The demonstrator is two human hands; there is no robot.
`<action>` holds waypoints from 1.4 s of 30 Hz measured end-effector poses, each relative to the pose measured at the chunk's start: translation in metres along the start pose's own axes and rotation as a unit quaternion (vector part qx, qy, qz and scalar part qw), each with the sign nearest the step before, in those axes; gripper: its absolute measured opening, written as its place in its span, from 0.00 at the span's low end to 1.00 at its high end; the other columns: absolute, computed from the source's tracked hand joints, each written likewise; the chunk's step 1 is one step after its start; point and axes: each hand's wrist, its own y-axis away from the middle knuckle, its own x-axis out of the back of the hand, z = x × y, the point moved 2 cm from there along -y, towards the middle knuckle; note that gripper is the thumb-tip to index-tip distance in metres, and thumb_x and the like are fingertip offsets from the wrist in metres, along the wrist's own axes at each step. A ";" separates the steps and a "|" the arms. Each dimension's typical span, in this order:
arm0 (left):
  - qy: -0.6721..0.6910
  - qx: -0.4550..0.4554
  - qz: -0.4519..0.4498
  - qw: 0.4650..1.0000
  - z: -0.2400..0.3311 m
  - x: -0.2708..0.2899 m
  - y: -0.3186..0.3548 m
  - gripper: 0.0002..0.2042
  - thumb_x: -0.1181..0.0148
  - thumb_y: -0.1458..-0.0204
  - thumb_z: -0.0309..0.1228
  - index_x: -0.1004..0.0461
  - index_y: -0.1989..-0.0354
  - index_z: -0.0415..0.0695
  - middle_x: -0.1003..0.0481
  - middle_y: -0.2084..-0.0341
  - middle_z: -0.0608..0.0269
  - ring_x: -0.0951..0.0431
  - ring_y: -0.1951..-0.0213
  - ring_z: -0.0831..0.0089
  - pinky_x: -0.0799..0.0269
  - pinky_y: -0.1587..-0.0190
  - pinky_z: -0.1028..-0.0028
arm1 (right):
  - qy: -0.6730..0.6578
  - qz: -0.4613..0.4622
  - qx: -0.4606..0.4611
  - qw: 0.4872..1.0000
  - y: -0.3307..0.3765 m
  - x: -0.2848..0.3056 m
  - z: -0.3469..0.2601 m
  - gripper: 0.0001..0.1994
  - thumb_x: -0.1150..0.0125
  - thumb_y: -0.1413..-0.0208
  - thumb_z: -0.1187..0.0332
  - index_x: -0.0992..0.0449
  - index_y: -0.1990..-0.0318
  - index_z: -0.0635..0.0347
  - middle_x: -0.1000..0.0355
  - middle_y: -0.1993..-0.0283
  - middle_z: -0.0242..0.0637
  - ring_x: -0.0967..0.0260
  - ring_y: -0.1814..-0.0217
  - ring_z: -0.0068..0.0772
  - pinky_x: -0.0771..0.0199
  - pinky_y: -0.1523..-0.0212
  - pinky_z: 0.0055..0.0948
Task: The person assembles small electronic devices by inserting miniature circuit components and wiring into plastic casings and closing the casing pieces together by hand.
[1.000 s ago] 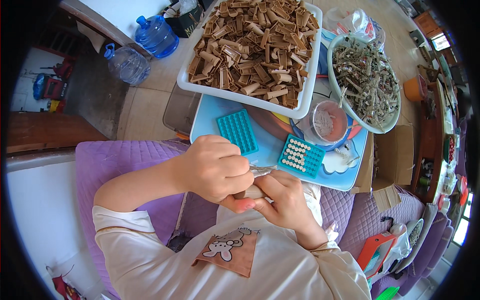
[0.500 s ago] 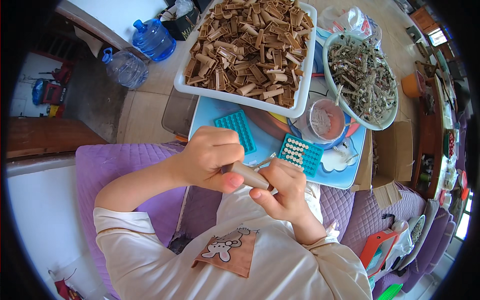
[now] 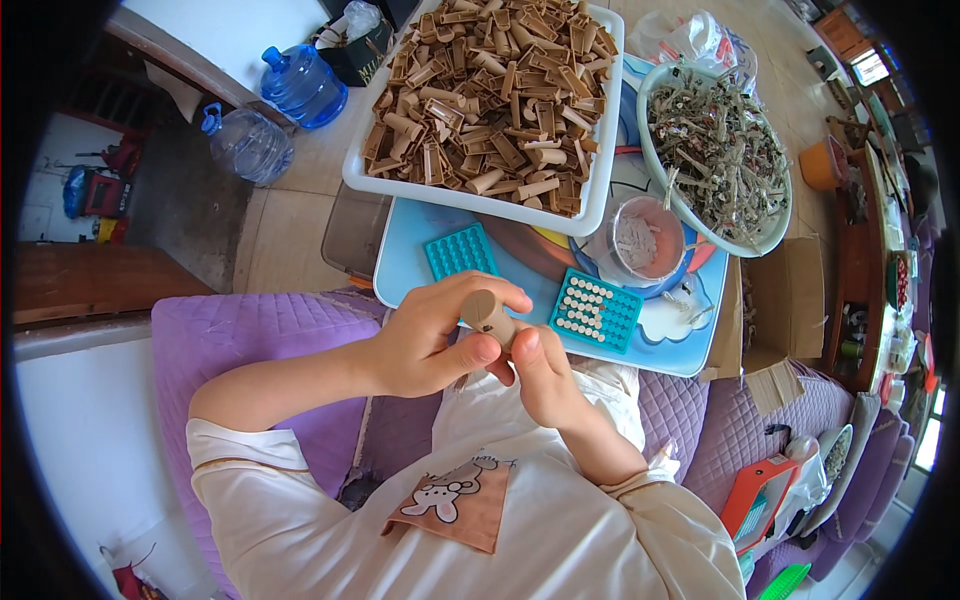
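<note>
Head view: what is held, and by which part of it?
A tan cylinder: the left hand holds its side, the right hand its lower end.

Two hands, the left hand [image 3: 435, 335] and the right hand [image 3: 548, 385], share one brown cylinder [image 3: 492, 318]. Beyond the grip are two teal molds, one nearly straight ahead [image 3: 460, 251] and one to the right [image 3: 624, 312], its pale discs too small to count surely. Farther out stand one white tray [image 3: 480, 202] of uncountably many brown pieces, one clear cup [image 3: 664, 262] and, rightward, one oval tub [image 3: 774, 232] and one cardboard box [image 3: 795, 320]; far left, two water bottles [image 3: 303, 88] [image 3: 250, 147].
</note>
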 end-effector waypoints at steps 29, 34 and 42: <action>0.373 0.362 -0.040 0.853 -0.024 -0.008 0.009 0.12 0.62 0.46 0.37 0.37 0.63 0.43 0.35 0.75 0.66 0.33 0.66 0.80 0.40 0.62 0.78 | 0.651 0.145 -0.098 0.739 -0.041 0.205 0.048 0.06 0.50 0.59 0.75 0.28 0.71 0.59 0.30 0.70 0.46 0.33 0.67 0.48 0.33 0.67 0.41; 0.351 0.363 -0.030 0.863 -0.023 -0.007 0.006 0.14 0.64 0.46 0.38 0.37 0.61 0.41 0.33 0.74 0.63 0.33 0.67 0.78 0.40 0.62 0.79 | 0.684 0.072 -0.132 0.714 -0.049 0.218 0.062 0.08 0.48 0.62 0.75 0.27 0.71 0.57 0.30 0.70 0.45 0.32 0.66 0.47 0.33 0.67 0.40; 0.362 0.353 -0.040 0.862 -0.020 -0.008 0.006 0.16 0.62 0.46 0.41 0.37 0.62 0.40 0.33 0.75 0.64 0.34 0.69 0.77 0.40 0.62 0.77 | 0.565 0.127 -0.045 0.814 -0.036 0.212 0.030 0.07 0.46 0.61 0.74 0.27 0.71 0.62 0.30 0.74 0.44 0.32 0.71 0.45 0.32 0.69 0.35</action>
